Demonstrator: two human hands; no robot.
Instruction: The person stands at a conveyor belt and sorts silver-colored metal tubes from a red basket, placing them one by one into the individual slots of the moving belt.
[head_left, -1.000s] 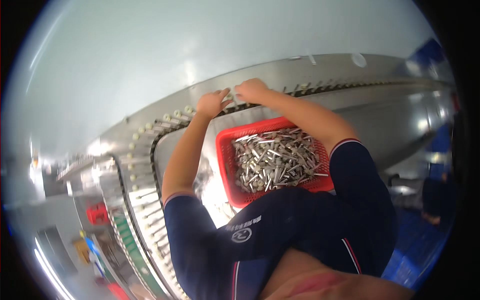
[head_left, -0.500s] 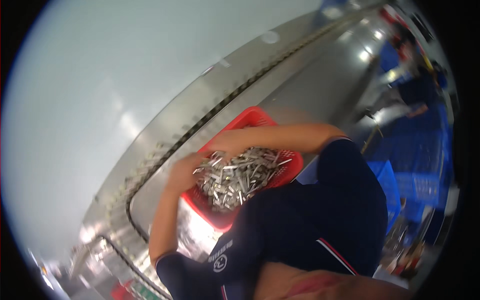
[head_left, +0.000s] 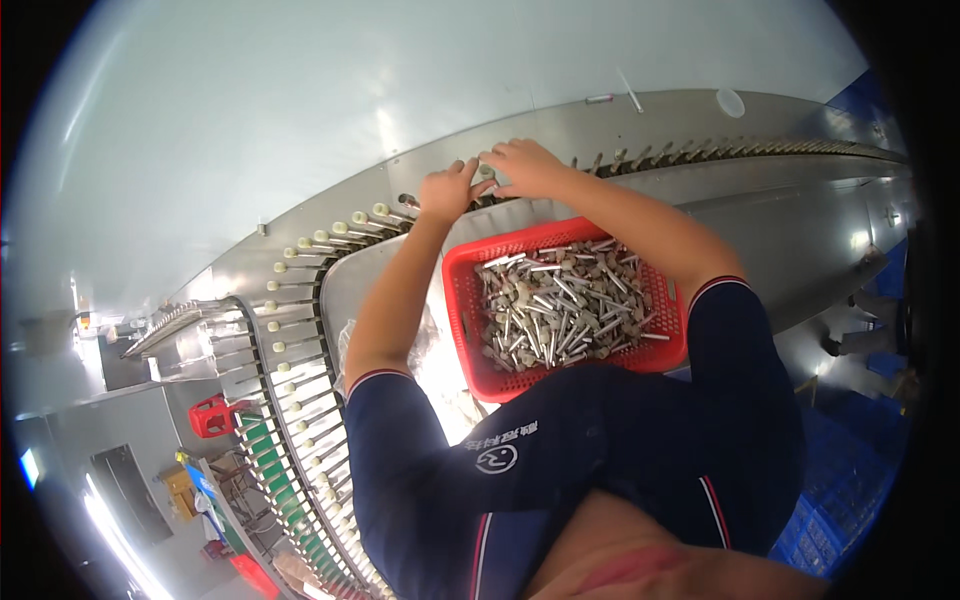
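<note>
A red plastic basket (head_left: 468,300) full of several metal pins with round heads (head_left: 560,305) rests in front of my body. Beyond it runs a curved conveyor chain (head_left: 300,300) carrying upright pins with pale caps. My left hand (head_left: 450,190) and my right hand (head_left: 525,165) meet at the chain's far bend, fingers curled on a small pin (head_left: 487,172) between them. Which hand holds the pin I cannot tell for sure; both touch it.
The chain runs on right along a steel machine housing (head_left: 760,200) and left down past green guides (head_left: 265,450). A small red object (head_left: 213,415) sits at lower left. A blue crate (head_left: 825,520) is at lower right.
My view has swung back from a tilt. Half a second ago my hands were down at the basket; now both are up at the chain's bend.
</note>
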